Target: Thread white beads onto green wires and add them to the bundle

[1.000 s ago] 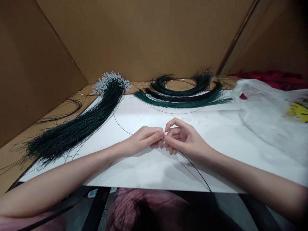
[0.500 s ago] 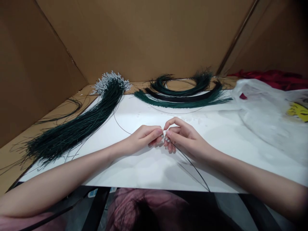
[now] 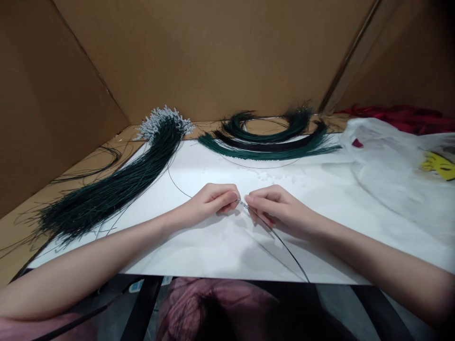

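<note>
The right grip (image 3: 274, 210) is flattening, its arched forefinger dropping onto the wire (image 3: 289, 253); a beaded stretch is showing beside the left grip (image 3: 212, 201).

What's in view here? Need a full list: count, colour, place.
thin wire: one, dark, from the pinched fingertips to the sheet's near edge
tipped wire bundle: one, dark green with white tips, left
coiled wires: one pile, dark green, back centre
sheet: one, white, under the hands
plastic bag: one, translucent white, right
red cloth: one, back right
yellow item: one, right edge, too small to identify
cardboard walls: brown, behind and left
left hand: pinching the wire's end
right hand: pinching the wire beside it
</note>
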A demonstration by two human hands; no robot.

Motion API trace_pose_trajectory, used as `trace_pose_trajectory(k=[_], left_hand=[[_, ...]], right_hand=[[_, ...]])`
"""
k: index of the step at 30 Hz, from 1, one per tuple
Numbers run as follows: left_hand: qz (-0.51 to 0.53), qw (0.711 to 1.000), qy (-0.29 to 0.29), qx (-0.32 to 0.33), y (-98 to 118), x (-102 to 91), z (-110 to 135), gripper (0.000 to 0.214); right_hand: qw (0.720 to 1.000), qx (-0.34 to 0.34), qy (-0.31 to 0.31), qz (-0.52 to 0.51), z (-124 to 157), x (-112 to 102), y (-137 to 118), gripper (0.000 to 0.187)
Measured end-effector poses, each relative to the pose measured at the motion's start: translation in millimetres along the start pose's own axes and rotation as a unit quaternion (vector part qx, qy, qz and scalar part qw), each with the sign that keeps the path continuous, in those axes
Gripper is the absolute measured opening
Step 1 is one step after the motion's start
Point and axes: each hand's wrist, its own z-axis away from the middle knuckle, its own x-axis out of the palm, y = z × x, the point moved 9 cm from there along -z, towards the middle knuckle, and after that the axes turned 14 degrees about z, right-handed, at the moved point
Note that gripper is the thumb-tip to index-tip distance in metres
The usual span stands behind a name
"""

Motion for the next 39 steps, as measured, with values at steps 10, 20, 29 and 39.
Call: trace_pose_trajectory(k=[10,20,29,39], left_hand=[[0.001,1.000,0.024,-0.006,-9.4,-6.7,1.4,0.037],[0.019,0.999,0.044,0.002,-5.4,-8.1,1.0,0.042],[0.110,0.987,0.117,0.024,-8.7,-22.1,0.8,0.049],[0.110,0.990,0.080,0.024,9.0,-9.6,-1.0,0.057]], right_hand=[[0.996,0.003,-0.080,0.029,2.7,8.8,-4.6,0.033],[0.997,-0.001,-0.074,0.014,1.4,8.7,-2.3,0.031],[0.999,-0.002,-0.037,-0.033,-3.4,3.6,4.3,0.029],[0.988,-0.117,0.097,-0.022,-6.9,-23.6,-43.5,0.029]])
